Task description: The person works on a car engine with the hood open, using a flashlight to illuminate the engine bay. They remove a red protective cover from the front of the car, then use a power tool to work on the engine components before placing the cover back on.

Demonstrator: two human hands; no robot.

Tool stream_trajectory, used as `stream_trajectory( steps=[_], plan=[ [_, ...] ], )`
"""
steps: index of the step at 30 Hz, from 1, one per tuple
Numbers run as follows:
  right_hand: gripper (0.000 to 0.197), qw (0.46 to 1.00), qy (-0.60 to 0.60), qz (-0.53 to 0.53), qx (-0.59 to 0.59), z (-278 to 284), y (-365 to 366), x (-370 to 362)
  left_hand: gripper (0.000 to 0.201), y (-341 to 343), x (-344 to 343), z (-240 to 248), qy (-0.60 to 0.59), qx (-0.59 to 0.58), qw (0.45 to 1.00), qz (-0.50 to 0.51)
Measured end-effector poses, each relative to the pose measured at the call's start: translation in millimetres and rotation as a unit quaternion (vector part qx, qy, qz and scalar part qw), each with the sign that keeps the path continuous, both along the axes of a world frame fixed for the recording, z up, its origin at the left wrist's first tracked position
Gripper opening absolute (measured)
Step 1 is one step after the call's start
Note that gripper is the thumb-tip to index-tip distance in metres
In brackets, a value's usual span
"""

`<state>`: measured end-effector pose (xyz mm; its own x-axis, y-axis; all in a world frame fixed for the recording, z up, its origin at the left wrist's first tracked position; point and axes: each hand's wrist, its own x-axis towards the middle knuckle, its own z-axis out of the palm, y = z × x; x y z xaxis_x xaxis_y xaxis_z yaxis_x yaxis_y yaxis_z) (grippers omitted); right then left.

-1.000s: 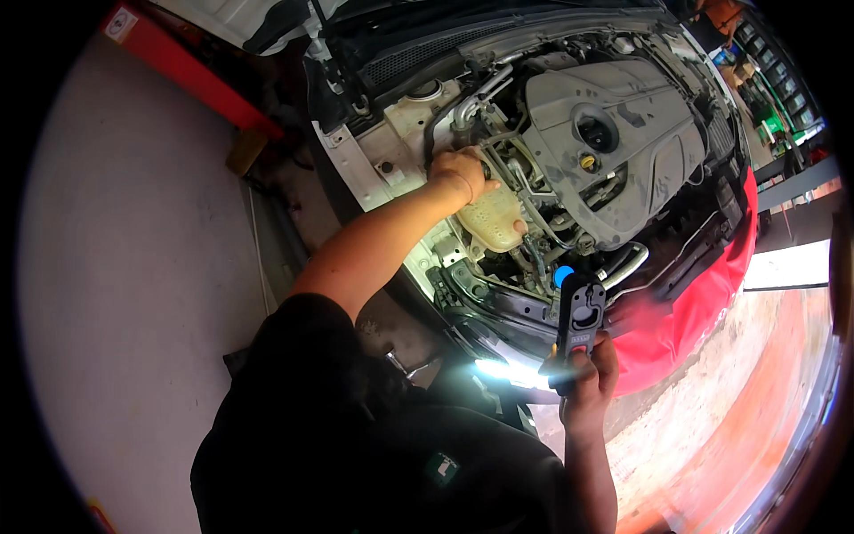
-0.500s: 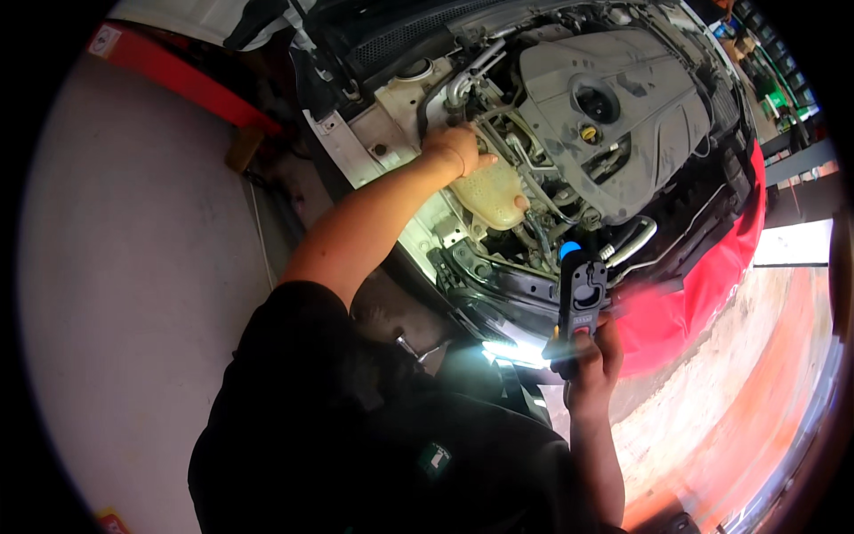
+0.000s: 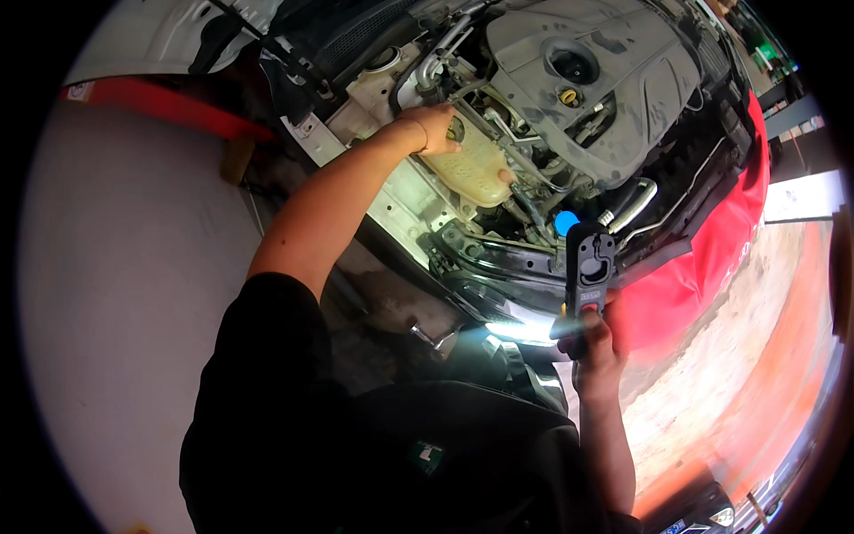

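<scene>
In the open engine bay, a yellowed plastic coolant reservoir sits along the left side. My left hand reaches over its far end, thumb and fingers curled around a dark round cap there. Part of that cap is hidden by the fingers. Nearer to me, my right hand is closed around the lower part of a black hand-held work light, held upright before the front of the car. A blue round piece shows at its top. Bright white light glares beside the lamp's lower part, near the headlight.
A big grey engine cover with a yellow-handled dipstick lies right of the reservoir. Red cover cloth drapes over the car's front. A red beam lies at the left, above the grey floor. Another vehicle's corner shows lower right.
The view has shifted, so the car sits higher and further left. My left thumb has drawn back toward the fingers, and the dark cap now shows between them. The right hand still holds the work light.
</scene>
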<state>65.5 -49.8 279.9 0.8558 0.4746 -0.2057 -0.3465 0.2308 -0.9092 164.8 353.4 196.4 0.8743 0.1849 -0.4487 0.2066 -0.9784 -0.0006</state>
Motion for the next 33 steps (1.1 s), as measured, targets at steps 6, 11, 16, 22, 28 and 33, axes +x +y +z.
stream_trajectory(
  steps=[6, 11, 16, 22, 28, 33],
  plan=[
    [0.024, 1.0, 0.009, -0.019, -0.002, -5.9, -13.0, -0.3, 0.086, -15.0, 4.5, -10.3, -0.017, 0.045, 0.991, 0.126],
    [0.022, 0.998, 0.028, -0.047, 0.019, -14.4, -32.2, -0.7, 0.083, -41.8, 21.8, 7.8, 0.054, 0.102, 0.98, 0.164],
    [0.022, 0.998, 0.048, -0.04, 0.029, -23.1, -50.6, 3.7, 0.081, -5.4, 1.2, -18.3, -0.013, 0.049, 0.998, -0.037],
    [0.021, 0.996, 0.053, -0.056, 0.045, -27.0, -62.7, 12.0, 0.074, -5.6, 22.3, -21.9, 0.014, 0.053, 0.99, 0.129],
    [0.022, 0.995, 0.069, -0.062, 0.048, -28.2, -71.5, 18.2, 0.071, -38.3, 25.2, 6.4, 0.06, 0.018, 0.951, 0.302],
    [0.022, 0.995, 0.06, -0.043, 0.061, -28.5, -72.3, 23.5, 0.079, -31.0, 25.6, 0.0, 0.045, 0.0, 0.955, 0.293]
  ],
)
